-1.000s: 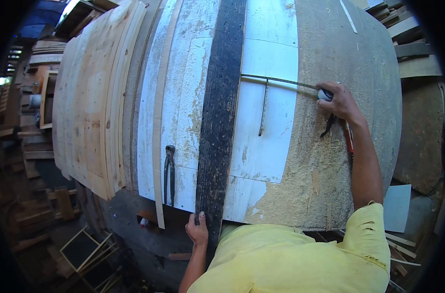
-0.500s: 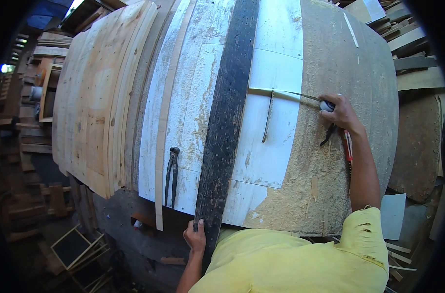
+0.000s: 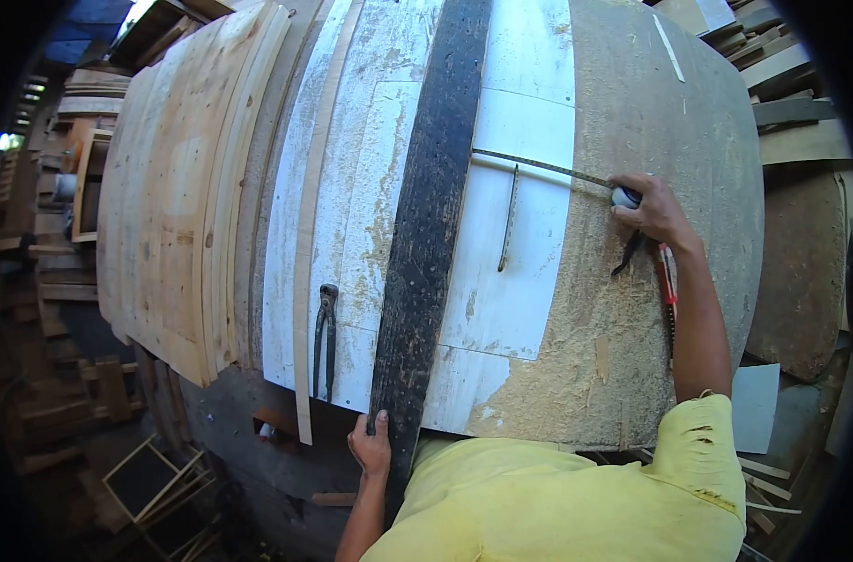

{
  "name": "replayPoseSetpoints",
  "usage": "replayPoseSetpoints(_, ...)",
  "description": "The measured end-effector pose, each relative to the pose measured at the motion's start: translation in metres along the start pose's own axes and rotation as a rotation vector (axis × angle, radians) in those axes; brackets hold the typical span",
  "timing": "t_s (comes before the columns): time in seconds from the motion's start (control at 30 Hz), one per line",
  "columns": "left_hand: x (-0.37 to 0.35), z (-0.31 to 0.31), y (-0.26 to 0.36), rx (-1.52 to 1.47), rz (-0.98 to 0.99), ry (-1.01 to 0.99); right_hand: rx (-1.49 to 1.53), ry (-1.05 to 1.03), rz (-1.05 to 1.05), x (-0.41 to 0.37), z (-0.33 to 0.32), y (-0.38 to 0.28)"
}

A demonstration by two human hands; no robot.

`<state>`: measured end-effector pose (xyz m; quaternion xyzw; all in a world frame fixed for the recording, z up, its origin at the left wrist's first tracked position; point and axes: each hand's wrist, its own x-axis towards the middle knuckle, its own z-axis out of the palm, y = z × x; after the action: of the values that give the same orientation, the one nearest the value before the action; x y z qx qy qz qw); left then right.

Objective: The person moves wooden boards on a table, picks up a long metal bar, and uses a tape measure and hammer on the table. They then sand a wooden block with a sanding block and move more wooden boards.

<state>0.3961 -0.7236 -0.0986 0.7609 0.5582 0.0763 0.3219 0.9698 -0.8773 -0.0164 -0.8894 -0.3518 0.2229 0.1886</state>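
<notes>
My right hand point(image 3: 653, 208) is closed around a tape measure point(image 3: 624, 198). Its blade point(image 3: 543, 169) runs left across a white panel point(image 3: 501, 309) to the edge of a long dark board point(image 3: 417, 244). At the near end of that board, my left hand point(image 3: 371, 448) grips it, thumb on top. Just below the blade lies a thin dark rod point(image 3: 509, 220). Near my right wrist are a red-handled tool point(image 3: 668, 276) and a black curved object point(image 3: 627, 255), partly covered. Pincers point(image 3: 326, 342) lie left of the dark board.
A narrow wooden strip point(image 3: 315, 206) overhangs the near table edge. Stacked pale wood panels point(image 3: 178, 206) stand at the left. Sawdust covers the brown worktop point(image 3: 585, 393) on the right. Wood scraps point(image 3: 773, 66) and a leaning brown board point(image 3: 801, 272) are beyond it.
The tape blade has shifted farther from me along the dark board and turned, so its marked face shows instead of a pale glare. My left hand keeps its hold on the board.
</notes>
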Motion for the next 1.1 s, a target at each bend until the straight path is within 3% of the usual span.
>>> replayPoseSetpoints(0.27, 0.001, 0.002, -0.013, -0.205, -0.144, -0.063, -0.020, 0.059, -0.051, -0.003, 0.002, 0.001)
replayPoseSetpoints(1.1, 0.005, -0.008, 0.005, -0.294, -0.158, -0.130, -0.008, 0.051, -0.023, -0.001, 0.005, 0.002)
